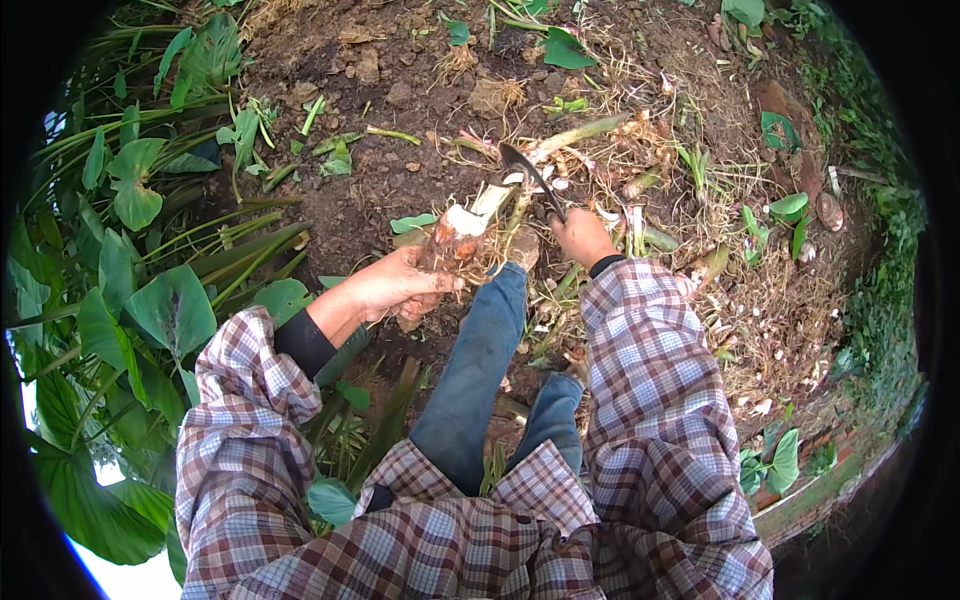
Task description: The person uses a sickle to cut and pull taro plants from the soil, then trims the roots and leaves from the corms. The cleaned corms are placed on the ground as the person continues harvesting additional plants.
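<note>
My left hand [401,285] grips a rooted taro corm [459,238], which has a pale cut face on top and brown, hairy sides. Pale stem pieces [491,201] and a thin green shoot lie against its right side. My right hand [581,236] is closed around the handle of a dark curved blade [525,171], whose tip points up and left, just above and right of the corm. The blade crosses in front of a thick pale stalk [581,137] on the ground. The handle is mostly hidden by my fingers.
Large-leaved green plants [172,307] crowd the left side. Cut roots and stem scraps [750,322] cover the soil on the right. My jeans-clad leg [476,360] extends forward between my arms. Brown clods [367,67] lie farther ahead, and low greenery [885,285] borders the right side.
</note>
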Demonstrator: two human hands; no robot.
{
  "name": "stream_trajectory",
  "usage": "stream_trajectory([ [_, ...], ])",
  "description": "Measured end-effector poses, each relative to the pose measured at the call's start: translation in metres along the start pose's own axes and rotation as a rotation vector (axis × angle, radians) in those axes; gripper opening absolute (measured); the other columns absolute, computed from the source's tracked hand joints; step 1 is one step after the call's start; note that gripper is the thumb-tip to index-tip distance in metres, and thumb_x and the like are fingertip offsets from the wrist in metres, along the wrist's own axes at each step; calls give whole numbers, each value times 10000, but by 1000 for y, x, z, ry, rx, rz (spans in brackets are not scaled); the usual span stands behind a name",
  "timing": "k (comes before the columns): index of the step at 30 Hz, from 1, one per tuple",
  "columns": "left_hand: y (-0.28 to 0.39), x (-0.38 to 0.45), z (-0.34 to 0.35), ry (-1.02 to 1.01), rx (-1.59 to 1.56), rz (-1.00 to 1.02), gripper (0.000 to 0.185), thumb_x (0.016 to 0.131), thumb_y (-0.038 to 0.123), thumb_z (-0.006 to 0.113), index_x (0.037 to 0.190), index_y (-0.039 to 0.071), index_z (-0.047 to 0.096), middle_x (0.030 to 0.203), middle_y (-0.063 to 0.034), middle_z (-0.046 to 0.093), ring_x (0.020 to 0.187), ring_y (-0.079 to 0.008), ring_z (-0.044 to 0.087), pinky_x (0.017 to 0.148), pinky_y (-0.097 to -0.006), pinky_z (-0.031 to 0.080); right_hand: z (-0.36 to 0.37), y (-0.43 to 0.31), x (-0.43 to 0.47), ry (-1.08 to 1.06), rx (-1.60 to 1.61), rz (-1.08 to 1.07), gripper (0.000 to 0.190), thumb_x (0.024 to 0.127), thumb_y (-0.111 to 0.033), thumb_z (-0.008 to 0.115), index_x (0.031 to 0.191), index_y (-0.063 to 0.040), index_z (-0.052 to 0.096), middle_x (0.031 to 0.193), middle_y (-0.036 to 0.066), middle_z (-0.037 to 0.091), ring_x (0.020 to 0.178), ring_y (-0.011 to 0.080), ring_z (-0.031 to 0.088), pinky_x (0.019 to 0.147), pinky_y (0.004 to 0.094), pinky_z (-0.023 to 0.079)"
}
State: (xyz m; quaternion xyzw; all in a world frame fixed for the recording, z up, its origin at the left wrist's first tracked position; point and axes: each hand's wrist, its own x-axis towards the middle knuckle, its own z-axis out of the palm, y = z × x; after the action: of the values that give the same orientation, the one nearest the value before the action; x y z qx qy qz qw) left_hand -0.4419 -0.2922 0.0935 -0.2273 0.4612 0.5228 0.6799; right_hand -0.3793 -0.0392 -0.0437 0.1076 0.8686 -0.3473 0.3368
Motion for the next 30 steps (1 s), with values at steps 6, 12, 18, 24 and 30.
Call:
stream_trajectory([
  [6,-3,-4,-34,46,38,266,443,751,95,636,1139,36,432,937,-37,548,809,-108,523,658,-264,441,-46,-75,-10,61,589,-198,278,760,-230,604,940,-18,614,768,151,618,722,240,605,648,332,460],
  [12,-11,9,-33,-101,73,313,625,682,177,735,1193,30,406,917,-23,528,649,-60,491,514,-197,395,-67,-135,-17,-229,886,-516,656,637,-104,698,1217,-20,401,1159,98,489,992,172,515,816,309,449],
  [18,-39,24,6,245,-148,299,490,848,514,421,921,37,507,544,-8,441,382,-85,393,346,-215,301,-5,-105,-23,-335,581,-281,450,605,-282,682,848,69,540,658,206,544,606,286,555,580,376,423],
  [24,-53,58,18,139,-785,291,454,878,495,350,901,67,498,545,-12,420,416,-105,378,394,-251,330,-5,-57,-60,205,450,65,324,733,-271,622,864,11,532,729,183,582,667,309,587,589,381,459],
  [30,-46,64,35,86,-972,71,399,870,434,358,966,76,506,670,-39,510,524,-150,481,501,-261,410,-1,-44,-103,300,9,-390,248,625,-150,617,831,-76,502,686,93,543,627,254,574,537,339,459],
])
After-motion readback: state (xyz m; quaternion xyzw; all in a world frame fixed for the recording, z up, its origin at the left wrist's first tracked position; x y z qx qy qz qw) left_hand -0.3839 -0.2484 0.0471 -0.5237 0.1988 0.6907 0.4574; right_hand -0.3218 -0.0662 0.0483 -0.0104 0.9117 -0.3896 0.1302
